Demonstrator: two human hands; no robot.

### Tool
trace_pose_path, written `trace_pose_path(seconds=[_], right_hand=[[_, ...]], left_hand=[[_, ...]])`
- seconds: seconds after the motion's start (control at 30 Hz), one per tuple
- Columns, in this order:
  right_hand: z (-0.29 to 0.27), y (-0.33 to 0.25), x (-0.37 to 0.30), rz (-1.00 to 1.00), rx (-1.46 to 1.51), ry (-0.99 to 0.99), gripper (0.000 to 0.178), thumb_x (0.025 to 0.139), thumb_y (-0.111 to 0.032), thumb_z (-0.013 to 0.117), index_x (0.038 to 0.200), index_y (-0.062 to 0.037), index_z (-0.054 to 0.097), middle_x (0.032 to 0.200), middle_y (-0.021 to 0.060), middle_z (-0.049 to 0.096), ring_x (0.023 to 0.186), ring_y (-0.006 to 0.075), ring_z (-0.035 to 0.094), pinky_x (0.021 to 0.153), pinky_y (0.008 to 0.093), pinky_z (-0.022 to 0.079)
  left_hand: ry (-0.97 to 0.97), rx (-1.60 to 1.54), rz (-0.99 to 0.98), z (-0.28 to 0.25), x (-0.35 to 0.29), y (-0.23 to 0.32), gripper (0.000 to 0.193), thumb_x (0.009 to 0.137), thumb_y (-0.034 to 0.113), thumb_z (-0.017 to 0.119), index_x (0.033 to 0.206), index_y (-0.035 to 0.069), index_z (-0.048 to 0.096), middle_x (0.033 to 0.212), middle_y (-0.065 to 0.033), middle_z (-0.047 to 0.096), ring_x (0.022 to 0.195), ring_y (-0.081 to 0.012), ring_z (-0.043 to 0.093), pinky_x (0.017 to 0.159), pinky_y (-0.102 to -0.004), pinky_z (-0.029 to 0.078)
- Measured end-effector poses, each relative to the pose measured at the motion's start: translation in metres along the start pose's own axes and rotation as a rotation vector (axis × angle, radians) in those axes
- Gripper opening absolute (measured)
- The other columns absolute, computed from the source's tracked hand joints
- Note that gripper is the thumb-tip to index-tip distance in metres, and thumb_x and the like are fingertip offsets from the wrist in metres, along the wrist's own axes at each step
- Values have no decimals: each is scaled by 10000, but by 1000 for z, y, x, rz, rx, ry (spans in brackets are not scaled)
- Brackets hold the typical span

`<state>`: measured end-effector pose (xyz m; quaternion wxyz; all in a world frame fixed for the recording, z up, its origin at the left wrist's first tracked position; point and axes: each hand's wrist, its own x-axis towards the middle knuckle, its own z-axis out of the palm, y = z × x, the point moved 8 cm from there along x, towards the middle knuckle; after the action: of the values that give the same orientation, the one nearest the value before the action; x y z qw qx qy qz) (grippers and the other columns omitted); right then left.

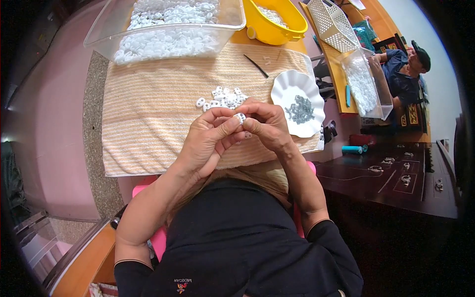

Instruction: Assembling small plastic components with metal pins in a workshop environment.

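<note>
My left hand and my right hand meet over a striped orange towel, and together they pinch one small white plastic ring piece between the fingertips. Just beyond the fingers lies a small pile of the same white pieces on the towel. To the right stands a white scalloped dish holding several small grey metal parts.
A clear plastic tub full of white pieces sits at the towel's far edge, a yellow basin beside it. A thin dark stick lies on the towel. Another person sits at the right by a second clear tub and a white basket.
</note>
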<state>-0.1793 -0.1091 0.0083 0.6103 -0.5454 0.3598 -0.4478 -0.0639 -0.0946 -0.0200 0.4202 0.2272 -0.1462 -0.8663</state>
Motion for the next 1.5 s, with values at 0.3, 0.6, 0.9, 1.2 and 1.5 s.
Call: trace_pose_path(seconds=[0.3, 0.6, 0.9, 1.2, 1.5], right_hand=[[0, -7, -1, -36, -102, -15, 213, 853, -32, 659, 1058, 25, 649, 888, 21, 582, 804, 66, 550, 672, 187, 458], [7, -15, -4, -75, -145, -65, 205, 861, -57, 664, 1046, 30, 651, 899, 52, 585, 813, 99, 526, 708, 217, 423], [9, -19, -1, -73, -173, -38, 282, 838, -61, 693, 1099, 31, 639, 884, 32, 550, 803, 91, 504, 687, 210, 405], [9, -22, -2, -112, -126, -23, 310, 812, 7, 698, 1111, 32, 623, 908, 27, 551, 835, 84, 542, 728, 209, 465], [11, -27, -4, -142, -76, 16, 306, 807, 16, 701, 1101, 48, 621, 920, 39, 560, 838, 95, 560, 730, 214, 474]], left_hand=[[-39, 42, -24, -2, 0, -4, 94, 872, 92, 667, 916, 38, 603, 874, -63, 652, 766, -133, 643, 738, -252, 556], [-39, 46, -6, 1, -4, -7, 91, 874, 105, 668, 894, 43, 604, 858, -53, 648, 763, -131, 641, 748, -259, 560], [-81, 41, -12, 1, 1, -2, 87, 882, 110, 658, 901, 44, 604, 866, -52, 645, 772, -127, 639, 750, -259, 560], [-98, 52, -18, 4, 0, 1, 107, 894, 122, 643, 938, 35, 600, 921, -63, 649, 807, -121, 637, 741, -253, 559], [-130, 2, -32, 7, 0, 1, 114, 914, 141, 618, 973, 47, 591, 946, -53, 648, 828, -124, 638, 751, -265, 558]])
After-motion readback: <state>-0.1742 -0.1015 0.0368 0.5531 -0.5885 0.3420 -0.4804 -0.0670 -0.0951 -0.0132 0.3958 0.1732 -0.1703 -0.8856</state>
